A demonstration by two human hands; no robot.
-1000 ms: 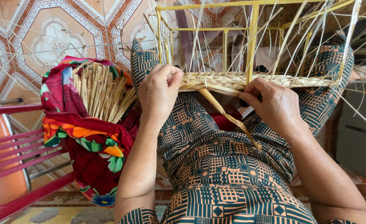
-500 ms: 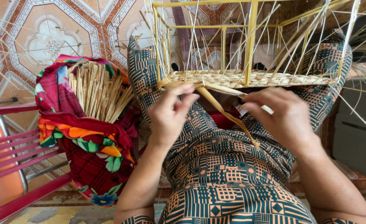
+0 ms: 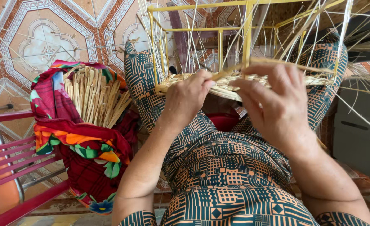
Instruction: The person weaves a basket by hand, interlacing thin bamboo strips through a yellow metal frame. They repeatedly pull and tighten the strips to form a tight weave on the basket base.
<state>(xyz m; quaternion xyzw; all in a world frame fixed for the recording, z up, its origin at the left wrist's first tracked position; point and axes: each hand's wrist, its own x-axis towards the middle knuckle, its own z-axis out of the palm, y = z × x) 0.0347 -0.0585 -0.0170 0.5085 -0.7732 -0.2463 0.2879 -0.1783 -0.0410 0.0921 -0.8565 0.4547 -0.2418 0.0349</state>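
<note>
Clearly, from the head view we have both hands up at the near edge of the woven straw panel [image 3: 235, 83], which rests across our knees inside the yellow frame [image 3: 247, 25]. Our left hand [image 3: 189, 98] is curled with fingertips pressed together on the panel's edge, pinching what looks like the end of a flat straw strip [image 3: 252, 63]. Our right hand [image 3: 277, 104] has its fingers loosely spread and bent over the same strip; whether they truly clamp it we cannot tell, since the palm faces away.

We judge the main risk is the strip slipping or kinking: it is thin and springy, and a loose pinch would let the last weave slacken. Loose upright strands [image 3: 306, 37] crowd the right hand, so a wide sweep could snag and bend them.

Room is tight ahead, where the frame's bars fence the panel. To our left the cloth bundle [image 3: 84, 142] of spare straw strips [image 3: 95, 98] stands just beside our knee, with the red chair [image 3: 13, 167] beyond it. To our right a dark box [image 3: 356, 134] stands near. The open room lies toward our lap.
</note>
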